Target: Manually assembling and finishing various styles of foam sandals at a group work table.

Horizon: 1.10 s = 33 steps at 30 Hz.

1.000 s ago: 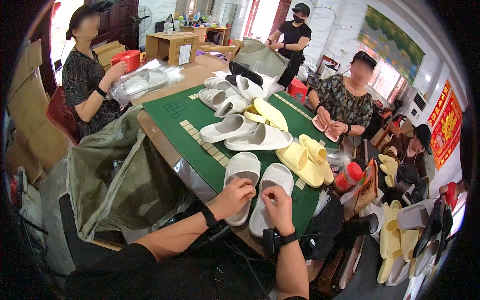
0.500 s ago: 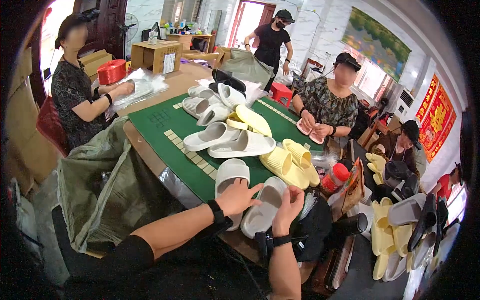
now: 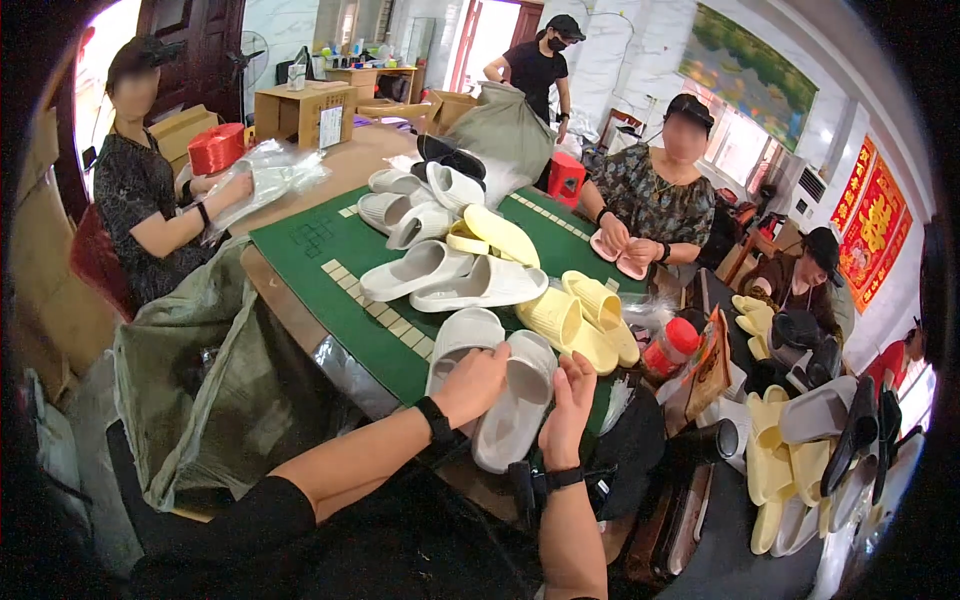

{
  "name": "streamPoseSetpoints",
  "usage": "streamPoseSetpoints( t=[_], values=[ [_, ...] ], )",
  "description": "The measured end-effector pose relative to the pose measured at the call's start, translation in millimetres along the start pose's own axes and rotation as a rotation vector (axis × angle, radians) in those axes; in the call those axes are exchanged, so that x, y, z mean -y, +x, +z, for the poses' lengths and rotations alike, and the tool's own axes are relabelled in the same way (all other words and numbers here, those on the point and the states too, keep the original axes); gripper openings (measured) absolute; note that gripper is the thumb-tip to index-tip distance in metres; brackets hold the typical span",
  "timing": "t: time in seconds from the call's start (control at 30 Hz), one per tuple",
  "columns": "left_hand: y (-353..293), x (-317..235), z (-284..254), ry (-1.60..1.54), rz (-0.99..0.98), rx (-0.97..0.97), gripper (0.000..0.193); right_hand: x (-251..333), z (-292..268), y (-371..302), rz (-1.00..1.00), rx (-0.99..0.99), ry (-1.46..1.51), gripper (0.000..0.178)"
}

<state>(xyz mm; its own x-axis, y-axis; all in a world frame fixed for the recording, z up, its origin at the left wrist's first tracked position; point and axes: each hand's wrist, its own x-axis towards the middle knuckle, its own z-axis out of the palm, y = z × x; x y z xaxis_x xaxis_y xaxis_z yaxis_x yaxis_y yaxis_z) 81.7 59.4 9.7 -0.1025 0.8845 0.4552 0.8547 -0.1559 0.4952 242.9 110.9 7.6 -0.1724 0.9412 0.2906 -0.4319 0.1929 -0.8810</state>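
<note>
Two pale grey slide sandals lie side by side at the near edge of the green table mat (image 3: pixel 300 240). My left hand (image 3: pixel 478 378) rests across the left sandal (image 3: pixel 462 335), fingers curled over its lower part. My right hand (image 3: pixel 570 400) holds the edge of the right sandal (image 3: pixel 520 395), which is tilted off the table edge toward me. Both wrists wear black bands.
More grey sandals (image 3: pixel 455 278), white ones (image 3: pixel 410 200) and yellow ones (image 3: pixel 585 315) cover the mat. A large grey-green sack (image 3: pixel 210 380) hangs open at my left. Three people work around the table; another sits at right. A red-capped jar (image 3: pixel 670 347) and stacked sandals (image 3: pixel 800 450) stand at right.
The right sandal has tipped off the table edge toward me and my right hand has shifted to its side. My view has moved closer and slightly right.
</note>
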Motion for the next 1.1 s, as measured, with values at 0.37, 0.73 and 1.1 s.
streamPoseSetpoints(
  t=[0.37,0.73,1.1],
  values=[
    [24.1,64.8,-155.2,0.227,-0.215,-0.465,0.034,1.2,6.5,-3.6,-0.073,0.147,-0.205,0.039],
    [33.5,286.7,-166.4,0.202,-0.329,-0.113,0.070,76.4,35.4,-36.5,-0.136,0.326,-0.604,0.037],
    [12.4,242.0,-199.6,0.052,-0.451,-0.037,0.075,223.5,-18.8,-86.2,-0.422,0.201,-1.171,0.043]
  ],
)
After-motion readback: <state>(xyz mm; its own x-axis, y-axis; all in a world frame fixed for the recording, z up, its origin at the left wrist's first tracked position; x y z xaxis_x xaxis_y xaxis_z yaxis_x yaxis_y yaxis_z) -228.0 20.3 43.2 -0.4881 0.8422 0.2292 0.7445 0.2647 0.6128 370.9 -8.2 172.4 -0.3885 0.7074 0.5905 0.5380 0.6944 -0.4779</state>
